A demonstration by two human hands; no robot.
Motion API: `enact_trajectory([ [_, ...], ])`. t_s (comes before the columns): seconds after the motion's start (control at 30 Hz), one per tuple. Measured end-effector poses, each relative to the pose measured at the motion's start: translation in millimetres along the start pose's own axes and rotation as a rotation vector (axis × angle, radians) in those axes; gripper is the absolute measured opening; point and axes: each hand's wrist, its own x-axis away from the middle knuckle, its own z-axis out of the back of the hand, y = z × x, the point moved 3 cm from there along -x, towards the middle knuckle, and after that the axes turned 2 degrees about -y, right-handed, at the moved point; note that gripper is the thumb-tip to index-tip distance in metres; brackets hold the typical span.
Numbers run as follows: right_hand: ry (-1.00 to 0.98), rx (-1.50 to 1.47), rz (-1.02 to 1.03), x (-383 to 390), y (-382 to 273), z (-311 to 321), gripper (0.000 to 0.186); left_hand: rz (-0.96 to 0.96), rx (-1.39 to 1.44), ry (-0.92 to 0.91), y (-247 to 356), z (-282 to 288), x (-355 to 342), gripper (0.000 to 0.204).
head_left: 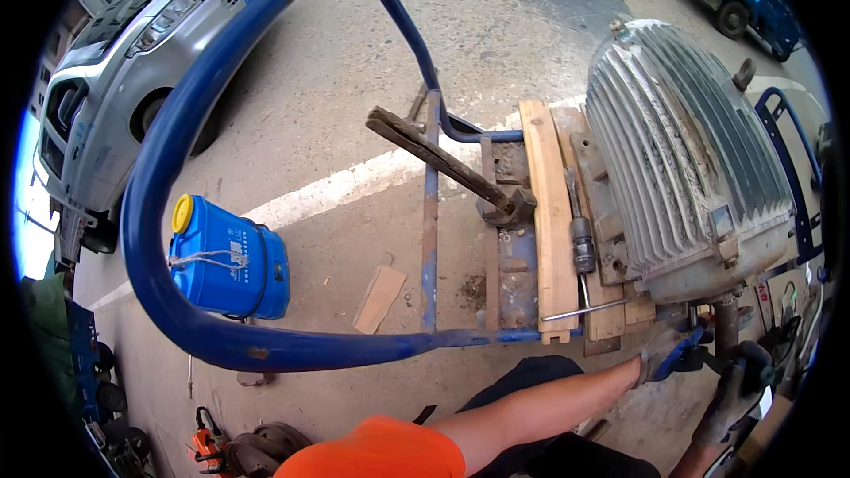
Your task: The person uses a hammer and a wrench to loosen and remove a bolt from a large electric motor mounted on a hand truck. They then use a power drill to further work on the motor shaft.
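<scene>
A large grey electric motor with a ribbed cast housing [686, 155] lies on pale wooden planks [551, 212] across the bed of a blue tubular steel hand cart [168, 212], whose curved handle bar sweeps across the left and lower parts of the view. A silver car [115, 71] is parked on the concrete ground at upper left. A blue plastic canister with a yellow cap [228, 267] lies on its side just beyond the cart's bar. On the cart bed, a rusty sledgehammer with a wooden handle [447, 164] leans beside the planks, and a ratchet wrench with a socket [580, 235] lies between plank and motor. At the motor's near end, the left hand [668, 356], gloved in grey and blue, reaches to the steel shaft [726, 327] below the housing; the right hand [735, 394], in a dark glove, sits just beside it. How far either hand's fingers are curled, and what they grip, cannot be told.
</scene>
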Motion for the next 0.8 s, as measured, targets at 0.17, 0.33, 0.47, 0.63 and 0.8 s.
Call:
enact_trajectory([
  [0.17, -0.797, 0.639, 0.555, 49.9, -8.3, -46.7, 0.051, 0.02, -0.102, -0.016, 29.4, -18.0, 18.7, 0.026],
  [0.33, -0.063, -0.015, 0.184, 2.4, 9.4, 7.0, 0.022, 0.0, -0.194, 0.123, 33.5, -25.2, 19.3, 0.019],
  [0.47, 0.229, -0.296, -0.231, -19.3, 1.3, 19.0, 0.02, 0.071, -0.173, 0.151, 29.7, -22.6, 20.1, 0.026],
  [0.63, -0.755, 0.544, 0.414, 29.4, -34.4, -45.2, 0.035, 0.053, -0.037, -0.059, 35.0, -27.1, 23.1, 0.027],
  [0.8, -0.173, 0.249, 0.333, 11.1, -0.3, -15.1, 0.035, 0.051, 0.06, -0.073, 36.8, -27.2, 22.4, 0.022],
])
